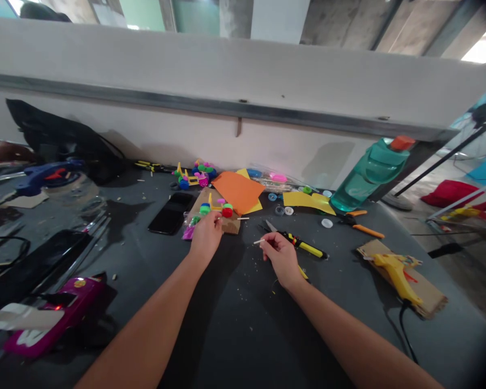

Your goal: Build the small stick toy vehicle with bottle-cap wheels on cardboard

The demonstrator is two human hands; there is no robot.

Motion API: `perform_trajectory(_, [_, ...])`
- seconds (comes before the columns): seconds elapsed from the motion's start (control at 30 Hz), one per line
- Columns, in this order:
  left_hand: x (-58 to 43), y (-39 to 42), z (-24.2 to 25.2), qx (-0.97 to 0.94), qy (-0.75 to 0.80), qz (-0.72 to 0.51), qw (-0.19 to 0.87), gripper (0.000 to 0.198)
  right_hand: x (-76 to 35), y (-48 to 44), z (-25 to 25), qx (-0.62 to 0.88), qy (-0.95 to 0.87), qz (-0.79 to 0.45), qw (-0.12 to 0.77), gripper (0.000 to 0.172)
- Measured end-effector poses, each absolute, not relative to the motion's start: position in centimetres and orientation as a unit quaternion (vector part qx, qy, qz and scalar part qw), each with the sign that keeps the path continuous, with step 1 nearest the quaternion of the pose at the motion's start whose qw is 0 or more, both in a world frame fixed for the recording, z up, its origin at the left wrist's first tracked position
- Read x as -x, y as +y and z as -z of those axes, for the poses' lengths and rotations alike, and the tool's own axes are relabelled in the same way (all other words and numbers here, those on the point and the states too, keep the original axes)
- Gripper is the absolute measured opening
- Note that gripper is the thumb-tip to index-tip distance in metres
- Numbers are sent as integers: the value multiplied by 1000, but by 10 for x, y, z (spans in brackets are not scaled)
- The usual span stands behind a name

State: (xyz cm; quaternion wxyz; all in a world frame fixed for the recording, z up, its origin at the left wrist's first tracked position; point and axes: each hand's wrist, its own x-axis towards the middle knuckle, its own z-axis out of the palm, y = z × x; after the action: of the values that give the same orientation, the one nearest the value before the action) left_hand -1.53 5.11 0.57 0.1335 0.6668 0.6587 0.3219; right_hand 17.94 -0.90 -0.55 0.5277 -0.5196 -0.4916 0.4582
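Observation:
My right hand pinches a short white stick between thumb and fingertips. Just behind that hand lie scissors with black-and-yellow handles, partly covered by it. My left hand is closed at the fingertips beside a small yellow frame with coloured caps, one of them a red cap. Whatever those fingers pinch is too small to make out. Under the caps is a piece of cardboard, with another white stick at its edge.
An orange sheet, yellow paper and loose caps lie toward the wall. A green bottle and a yellow glue gun stand right. Left are a black phone, a magenta power strip and another person's hand.

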Motion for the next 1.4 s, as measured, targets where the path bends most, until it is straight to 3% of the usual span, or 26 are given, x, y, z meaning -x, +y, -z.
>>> perform_trajectory(0.2, [17,41,-19,-684,701,-200,-3,26,-178,-9,5,527,-503,-452,515,14])
perform_trajectory(0.37, [8,42,-17,-716,690,-100,-27,30,-178,-9,6,531,-508,-449,509,13])
perform_trajectory(0.7, [5,41,-16,-729,671,-138,-19,25,-176,-10,2,551,-522,-433,487,13])
perform_trajectory(0.8, [-4,33,-13,-741,629,-225,65,18,-176,-8,1,570,-542,-417,456,11])
perform_trajectory(0.9, [-16,22,-8,-751,561,-262,230,15,-176,-4,1,577,-572,-393,431,10])
perform_trajectory(1.03, [-23,16,-3,-716,544,-319,298,12,-176,0,4,597,-565,-388,417,14])
perform_trajectory(1.17, [-21,20,-3,-627,550,-367,411,19,-176,1,7,593,-514,-423,454,27])
perform_trajectory(1.4, [-28,12,-12,-516,470,-383,605,23,-180,-4,0,519,-479,-487,514,16])
